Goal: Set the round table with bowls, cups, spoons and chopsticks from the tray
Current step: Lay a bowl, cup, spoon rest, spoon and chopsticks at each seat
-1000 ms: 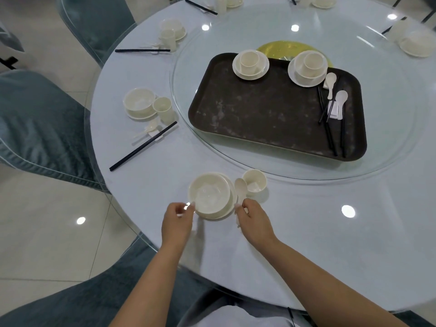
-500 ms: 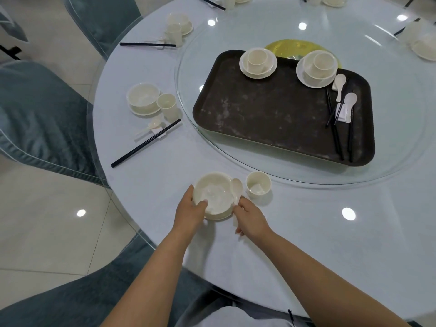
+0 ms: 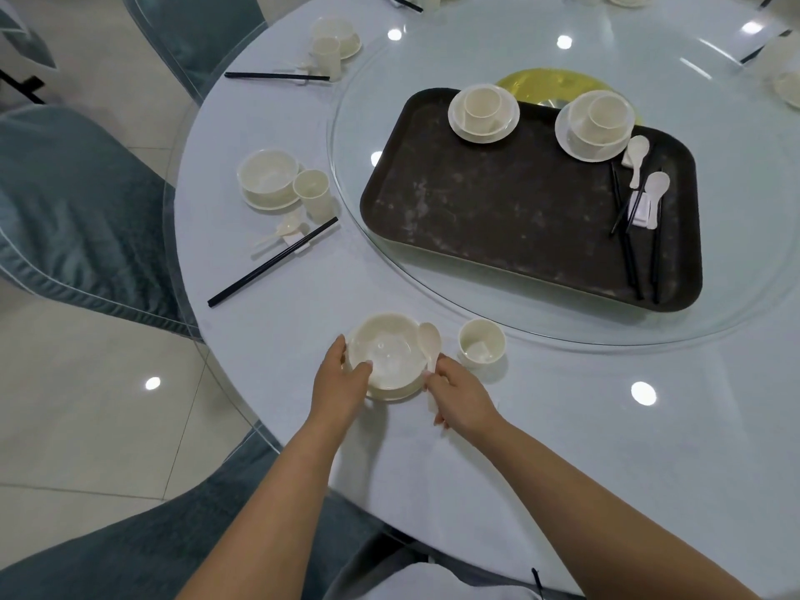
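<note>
A cream bowl (image 3: pixel 385 348) on its saucer sits at the near edge of the round table (image 3: pixel 562 448). My left hand (image 3: pixel 342 378) grips the bowl's left rim, thumb inside. My right hand (image 3: pixel 459 394) pinches the handle of a white spoon (image 3: pixel 429 342) lying against the bowl's right side. A cream cup (image 3: pixel 481 342) stands just right of them. The dark tray (image 3: pixel 498 210) on the glass turntable holds two bowl-and-cup stacks (image 3: pixel 483 112) (image 3: pixel 595 123), two spoons (image 3: pixel 649 192) and black chopsticks (image 3: pixel 632 257).
A finished setting with bowl (image 3: pixel 268 177), cup (image 3: pixel 312 194), spoon and chopsticks (image 3: pixel 272 262) lies to the left; another setting (image 3: pixel 333 39) sits farther back. Blue-covered chairs (image 3: pixel 73 201) ring the table on the left and below.
My left hand moved from the saucer's edge up onto the bowl's rim. My right hand closed in on the spoon handle beside the bowl. The view shifted slightly.
</note>
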{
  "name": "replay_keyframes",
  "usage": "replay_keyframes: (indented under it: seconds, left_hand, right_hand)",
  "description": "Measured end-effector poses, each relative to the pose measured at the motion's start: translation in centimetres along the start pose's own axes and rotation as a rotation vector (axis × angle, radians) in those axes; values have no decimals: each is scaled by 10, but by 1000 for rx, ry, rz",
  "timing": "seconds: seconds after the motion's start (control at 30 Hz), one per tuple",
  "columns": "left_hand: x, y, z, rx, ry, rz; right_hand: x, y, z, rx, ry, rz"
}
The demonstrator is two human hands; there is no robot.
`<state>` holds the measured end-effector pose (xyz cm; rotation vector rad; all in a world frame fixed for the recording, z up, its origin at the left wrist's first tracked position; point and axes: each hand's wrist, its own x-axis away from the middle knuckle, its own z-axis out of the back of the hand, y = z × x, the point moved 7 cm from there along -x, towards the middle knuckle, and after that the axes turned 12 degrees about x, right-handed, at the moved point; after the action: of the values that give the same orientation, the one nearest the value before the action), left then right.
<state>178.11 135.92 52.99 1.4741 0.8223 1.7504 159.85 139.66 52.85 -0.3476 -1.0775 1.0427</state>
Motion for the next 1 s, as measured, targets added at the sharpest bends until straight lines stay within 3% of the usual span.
replay_keyframes:
  seconds: [0.1, 0.23, 0.3, 0.4, 0.53, 0.63, 1.0]
  left_hand:
    - [-1, 6, 8, -33, 98, -45]
    - [4, 33, 5, -111, 191, -250]
    - [6, 48, -7, -150, 157, -337]
    - [6, 57, -40, -146, -2, -335]
    - [5, 45, -85, -132, -211, -157]
    - [9, 38, -106, -186, -261, -81]
    - [15, 49, -126, -208, -365, -129]
  right_hand:
    - [8, -11, 17, 78, 114, 83]
    - [22, -20, 55, 152, 368, 227]
    - [27, -14, 78, 76, 515, 198]
    - [24, 13, 101, -77, 632, 6]
    - [13, 44, 96, -270, 534, -195]
    - [10, 51, 85, -323, 449, -244]
    - [2, 43, 65, -342, 274, -229]
